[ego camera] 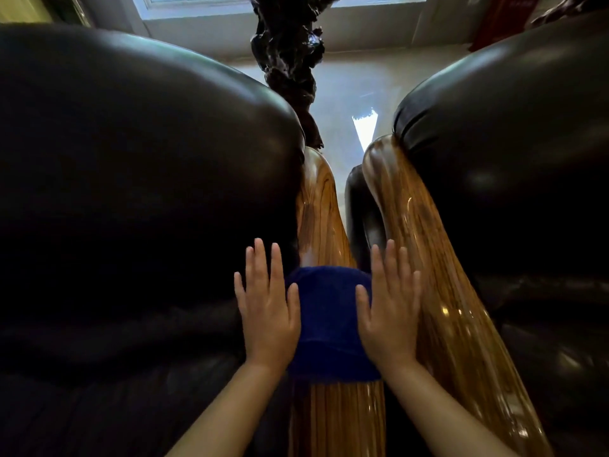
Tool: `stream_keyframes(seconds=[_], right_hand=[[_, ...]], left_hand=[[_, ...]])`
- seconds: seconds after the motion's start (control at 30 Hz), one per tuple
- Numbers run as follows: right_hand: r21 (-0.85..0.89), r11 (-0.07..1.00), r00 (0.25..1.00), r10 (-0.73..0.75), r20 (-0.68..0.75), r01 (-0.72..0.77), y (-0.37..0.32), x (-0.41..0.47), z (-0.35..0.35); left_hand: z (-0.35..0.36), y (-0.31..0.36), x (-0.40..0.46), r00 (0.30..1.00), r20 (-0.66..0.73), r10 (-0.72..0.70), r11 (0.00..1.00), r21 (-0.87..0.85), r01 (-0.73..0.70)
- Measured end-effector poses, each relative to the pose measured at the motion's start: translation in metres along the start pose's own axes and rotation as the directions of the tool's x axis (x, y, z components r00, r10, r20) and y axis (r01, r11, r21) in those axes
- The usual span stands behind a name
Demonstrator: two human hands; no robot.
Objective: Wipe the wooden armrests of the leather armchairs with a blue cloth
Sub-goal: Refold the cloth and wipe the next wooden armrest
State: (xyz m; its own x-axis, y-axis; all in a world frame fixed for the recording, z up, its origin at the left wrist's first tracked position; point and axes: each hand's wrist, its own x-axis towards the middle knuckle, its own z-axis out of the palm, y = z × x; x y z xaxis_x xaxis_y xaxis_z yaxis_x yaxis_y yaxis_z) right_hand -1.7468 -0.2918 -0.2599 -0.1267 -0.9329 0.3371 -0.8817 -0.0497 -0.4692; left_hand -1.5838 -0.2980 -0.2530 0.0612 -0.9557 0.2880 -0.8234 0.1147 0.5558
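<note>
Two hands, left (268, 311) and right (389, 311), fingers spread flat, press the cloth (328, 321) draped over the left armrest (321, 209); neither grip pinches it.

A dark blue cloth (329, 321) lies draped over a glossy, golden-brown wooden armrest (321, 212) in the lower centre of the frame. That armrest borders a black leather armchair (131, 179) filling the left side. A second polished wooden armrest (438, 291) runs down right of centre, edging another black leather armchair (514, 153) on the right.
</note>
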Motion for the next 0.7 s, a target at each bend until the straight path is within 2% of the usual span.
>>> stream_keyframes(seconds=[0.07, 0.13, 0.23, 0.47, 0.7], right_hand=[[-0.067, 0.997, 0.995, -0.023, 0.099, 0.030, -0.007, -0.019, 0.014], [-0.126, 0.992, 0.985, 0.010, 0.171, 0.012, -0.012, -0.030, 0.028], [-0.153, 0.987, 0.980, 0.079, 0.181, -0.051, -0.009, -0.027, 0.042], [-0.125, 0.992, 0.966, 0.062, 0.250, -0.031, -0.004, 0.007, 0.057], [-0.088, 0.996, 0.958, 0.055, 0.281, -0.031, 0.001, 0.076, 0.084]], left_hand=[[0.020, 0.002, -0.028, 0.989, 0.141, 0.048, 0.993, 0.101, -0.063], [0.041, 0.003, -0.047, 0.971, 0.238, 0.026, 0.988, 0.144, -0.062], [0.062, 0.000, -0.047, 0.969, 0.241, -0.057, 0.993, 0.116, 0.029], [0.072, -0.004, -0.013, 0.961, 0.271, -0.051, 0.998, 0.043, 0.041], [0.089, -0.014, 0.068, 0.955, 0.294, 0.032, 0.995, 0.084, -0.059]])
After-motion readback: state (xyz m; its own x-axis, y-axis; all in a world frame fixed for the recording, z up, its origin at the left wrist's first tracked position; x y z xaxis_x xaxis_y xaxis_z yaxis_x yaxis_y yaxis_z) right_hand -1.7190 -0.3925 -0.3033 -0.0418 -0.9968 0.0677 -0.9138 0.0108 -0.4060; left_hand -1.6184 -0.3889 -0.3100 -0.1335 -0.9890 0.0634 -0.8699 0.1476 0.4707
